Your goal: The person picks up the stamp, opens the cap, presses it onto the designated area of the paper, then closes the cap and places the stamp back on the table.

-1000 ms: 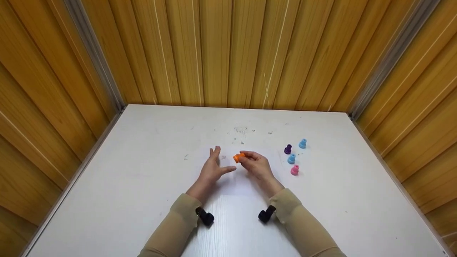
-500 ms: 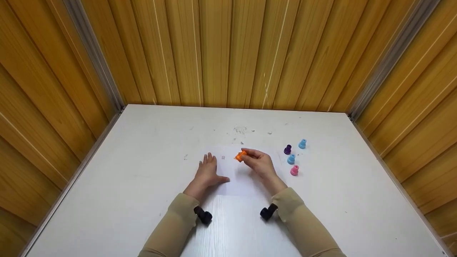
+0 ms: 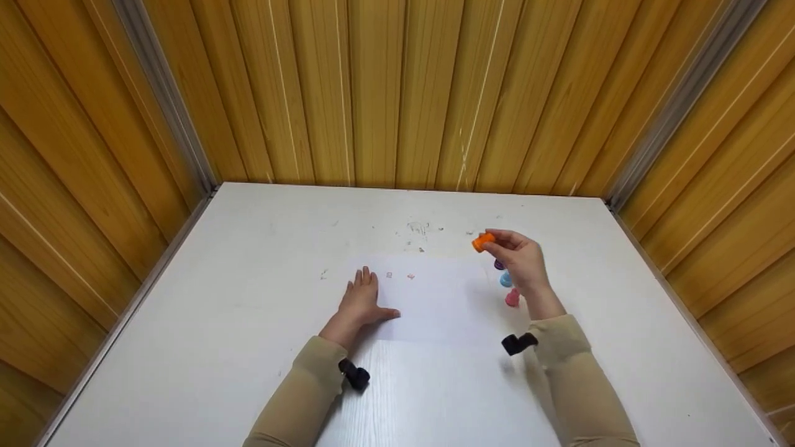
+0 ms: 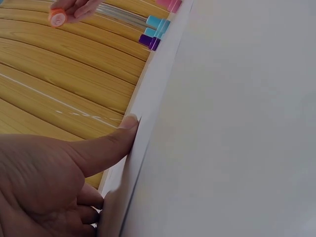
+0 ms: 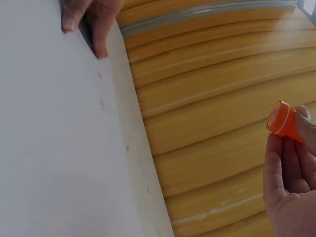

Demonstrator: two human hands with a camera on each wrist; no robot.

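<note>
My right hand (image 3: 520,264) pinches an orange stamp (image 3: 483,242) between thumb and fingers, raised above the table. The round printing face of the orange stamp (image 5: 280,118) shows in the right wrist view. My left hand (image 3: 360,304) rests with straight fingers on the left part of a white sheet of paper (image 3: 435,313). Two small printed marks, a greyish one (image 3: 389,275) and a reddish one (image 3: 410,277), lie on the paper just right of the left fingertips. Below the right hand stand a purple stamp (image 3: 499,264), a light blue stamp (image 3: 506,279) and a pink stamp (image 3: 512,298).
A second light blue stamp is hidden behind the right hand in the head view; the left wrist view shows light blue stamps (image 4: 158,23) together. The white table (image 3: 279,248) carries dark smudges (image 3: 418,228) behind the paper. Wood-patterned walls (image 3: 372,93) enclose it.
My left hand has moved back and settled on the paper. The right hand has lifted the orange stamp off the paper and carried it right and away from me. A reddish mark now shows there.
</note>
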